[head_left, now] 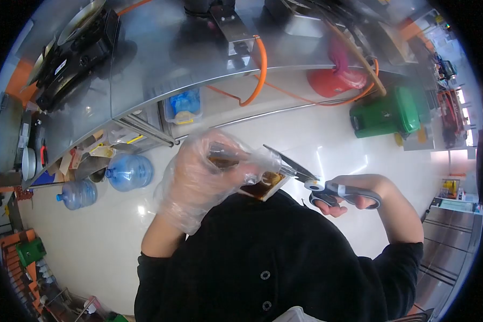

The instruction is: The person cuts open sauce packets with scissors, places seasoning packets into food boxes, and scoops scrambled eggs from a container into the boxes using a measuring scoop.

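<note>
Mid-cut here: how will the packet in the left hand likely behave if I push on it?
The packet is probably floppy: its clear end by the scissors looks thin and creased. The brown material visible at the left hand, if it is the filling, may shift under pressure. Both film and glove look smooth, so the grip could slip.

The steel tabletop (161,48) looks smooth and glossy; the clear glove (185,177) is wrinkled shiny plastic; the black shirt (241,241) is matt cloth.
</note>
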### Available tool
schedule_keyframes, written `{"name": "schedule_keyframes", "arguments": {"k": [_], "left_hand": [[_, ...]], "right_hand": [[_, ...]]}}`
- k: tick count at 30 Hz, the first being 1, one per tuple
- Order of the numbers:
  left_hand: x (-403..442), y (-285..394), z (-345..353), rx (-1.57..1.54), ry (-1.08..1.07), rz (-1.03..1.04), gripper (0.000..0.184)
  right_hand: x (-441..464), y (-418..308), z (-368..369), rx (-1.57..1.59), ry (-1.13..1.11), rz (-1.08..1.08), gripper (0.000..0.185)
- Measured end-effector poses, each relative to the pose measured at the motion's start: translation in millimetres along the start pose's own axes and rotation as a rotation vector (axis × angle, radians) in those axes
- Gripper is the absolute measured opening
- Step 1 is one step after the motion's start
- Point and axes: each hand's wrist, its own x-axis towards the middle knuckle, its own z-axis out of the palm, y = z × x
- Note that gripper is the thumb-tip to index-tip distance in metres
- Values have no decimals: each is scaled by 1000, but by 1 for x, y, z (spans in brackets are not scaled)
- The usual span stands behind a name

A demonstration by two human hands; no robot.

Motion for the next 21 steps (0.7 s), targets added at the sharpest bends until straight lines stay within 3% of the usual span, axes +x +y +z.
{"name": "schedule_keyframes", "arguments": {"k": [1,4,6,9,12,15,18,19,21], "left_hand": [[0,-3,4,-12,16,-25,31],[9,-4,25,-827,-117,-47,45],[11,-17,29,-931,-252,-73,59],[4,-24,25,-927,-340,-124,78],[-7,-26,24,-641,-209,-163,79],[-8,-35,30,-361,-34,-119,67],[-6,-34,30,-408,35,-71,56],[-5,-34,29,-469,19,-60,54],[-3,-32,26,-476,2,-65,50]], "right_hand": [[-1,0,-1,-69,-1,-53,80],[-3,-4,-2,-114,-42,-93,80],[-5,1,-6,-39,-83,-102,80],[-5,17,-10,112,-102,-143,81],[-5,21,-5,404,-176,-172,75],[-9,16,-3,282,-99,-26,72],[-14,-7,-8,62,-25,138,72],[-13,-5,-8,17,41,60,74],[-14,17,-22,267,-117,-23,75]]}}
